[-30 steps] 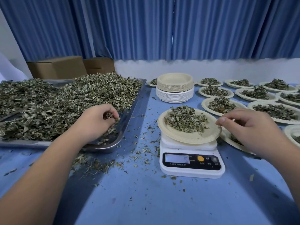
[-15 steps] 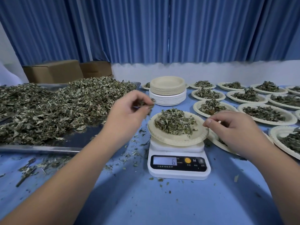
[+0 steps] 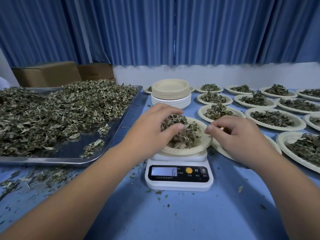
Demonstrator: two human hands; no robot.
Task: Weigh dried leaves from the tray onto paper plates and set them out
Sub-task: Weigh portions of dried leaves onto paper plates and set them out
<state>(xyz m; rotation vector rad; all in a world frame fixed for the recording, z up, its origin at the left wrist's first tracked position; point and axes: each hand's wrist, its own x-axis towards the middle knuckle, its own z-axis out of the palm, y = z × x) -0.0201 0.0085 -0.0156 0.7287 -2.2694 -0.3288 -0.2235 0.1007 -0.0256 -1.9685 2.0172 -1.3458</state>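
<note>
L hand [image 3: 155, 126]: forearm enters from lower left, reaches fwd, palm down, arched over the leaf heap [image 3: 188, 135]. Fingers curl over the heap's top and the thumb presses in from the near side, so the hand grips a clump of dried leaves. R hand [image 3: 242, 135]: forearm enters from lower right, knuckles up, fingers loosely curled w/ nothing held. Its thumb tip sits just beside the right rim of the paper plate [image 3: 199, 148]; contact w/ the rim can't be told. That plate lies directly under the L grip. It is beige w/ a fluted rim, and the heap on it is grey-green, crumpled and stemmy. Below the plate is a white scale [image 3: 179, 185] w/ a black front panel, display reading 6. Left of the grip: steel tray [image 3: 97, 154] holding the bulk leaves [image 3: 60, 108], piled high at the far side and thin at the near right corner, where bare metal shows. Just beyond the grip: stack of empty plates [image 3: 170, 94]. Right of the grip and past the R hand: filled plates [image 3: 273, 118] in rows, one partly under the R wrist. Leaf crumbs [image 3: 43, 177] lie scattered on the blue table [image 3: 190, 219] near the tray's front edge.
</note>
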